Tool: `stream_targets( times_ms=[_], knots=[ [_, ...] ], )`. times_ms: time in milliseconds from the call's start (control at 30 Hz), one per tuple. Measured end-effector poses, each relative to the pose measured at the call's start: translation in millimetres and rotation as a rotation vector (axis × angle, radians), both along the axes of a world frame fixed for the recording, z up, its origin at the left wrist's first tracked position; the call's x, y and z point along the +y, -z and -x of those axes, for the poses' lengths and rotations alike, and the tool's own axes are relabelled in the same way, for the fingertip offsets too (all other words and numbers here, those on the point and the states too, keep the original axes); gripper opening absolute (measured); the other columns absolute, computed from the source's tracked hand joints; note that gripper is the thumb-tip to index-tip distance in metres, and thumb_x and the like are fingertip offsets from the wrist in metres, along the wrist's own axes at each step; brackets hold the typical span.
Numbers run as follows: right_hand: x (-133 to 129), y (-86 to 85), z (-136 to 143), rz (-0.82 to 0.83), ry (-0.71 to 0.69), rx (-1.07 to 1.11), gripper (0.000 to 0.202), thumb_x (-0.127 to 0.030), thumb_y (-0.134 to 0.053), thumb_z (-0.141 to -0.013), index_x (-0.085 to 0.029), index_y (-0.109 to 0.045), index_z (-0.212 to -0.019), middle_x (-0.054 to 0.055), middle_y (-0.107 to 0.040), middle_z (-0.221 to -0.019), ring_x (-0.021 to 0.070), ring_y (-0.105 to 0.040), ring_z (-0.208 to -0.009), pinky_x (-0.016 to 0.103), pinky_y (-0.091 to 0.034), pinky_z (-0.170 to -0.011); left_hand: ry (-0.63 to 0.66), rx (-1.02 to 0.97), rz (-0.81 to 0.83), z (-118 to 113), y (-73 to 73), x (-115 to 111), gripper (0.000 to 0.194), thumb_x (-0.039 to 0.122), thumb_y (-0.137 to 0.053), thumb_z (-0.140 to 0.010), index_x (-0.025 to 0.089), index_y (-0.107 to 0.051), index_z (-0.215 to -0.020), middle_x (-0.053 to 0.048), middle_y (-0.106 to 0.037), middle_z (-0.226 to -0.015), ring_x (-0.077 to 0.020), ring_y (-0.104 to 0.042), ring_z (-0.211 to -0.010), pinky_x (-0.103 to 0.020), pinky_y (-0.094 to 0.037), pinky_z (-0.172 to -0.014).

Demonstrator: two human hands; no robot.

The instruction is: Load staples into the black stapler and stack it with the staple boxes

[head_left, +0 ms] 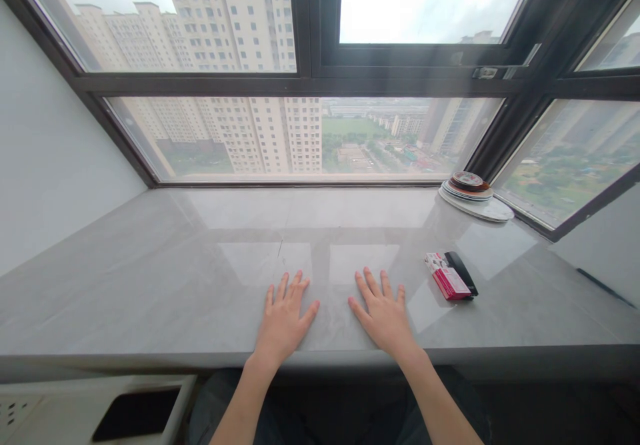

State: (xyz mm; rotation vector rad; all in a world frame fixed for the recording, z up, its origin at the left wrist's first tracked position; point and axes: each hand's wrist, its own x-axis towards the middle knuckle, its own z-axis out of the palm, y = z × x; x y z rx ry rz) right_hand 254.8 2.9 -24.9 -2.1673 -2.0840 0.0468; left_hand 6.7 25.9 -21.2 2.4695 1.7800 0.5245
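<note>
Both of my hands lie palm down on a grey marble-look window ledge, close to its front edge. The fingers of my left hand are spread, and nothing is in them. My right hand rests flat in the same way, fingers apart and holding nothing. To the right of it lies a small pink and white box, the thing nearest to that hand. A flat black object sits against the box's right side, partly covered by it; its kind I cannot make out.
A stack of plates with a white oval one lowest stands in the far right corner. Dark window frames bound the ledge behind. At lower left is a white surface with a black phone-like slab.
</note>
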Motion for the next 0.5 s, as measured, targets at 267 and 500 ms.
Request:
stream_targets(
  times_ms=[267,500],
  knots=[
    [-0.9,0.2,-0.5,-0.011,-0.008,0.006,0.067,-0.065,-0.021,-0.103,-0.038,-0.018,-0.164,-0.005,-0.011,-0.172,0.0362,0.003,-0.157,0.068,0.0,-0.12,-0.005,-0.106,0.032,3.9,1.6,2.0,0.063,0.054,-0.044,-0.101,0.024,-0.031,-0.155,-0.009,-0.06,-0.142,-0.0253,-0.022,-0.156,-0.051,-0.015,-0.125],
    [-1.2,-1.5,-1.0,-0.002,-0.006,0.002,0.067,-0.065,-0.021,-0.103,-0.038,-0.017,-0.164,-0.006,-0.01,-0.172,0.0364,0.001,-0.157,0.067,0.0,-0.12,0.004,-0.111,0.04,6.2,1.6,3.1,0.049,0.055,-0.046,-0.1,0.025,-0.046,-0.14,-0.009,-0.054,-0.149,-0.025,-0.023,-0.156,-0.05,-0.015,-0.125]
  ],
)
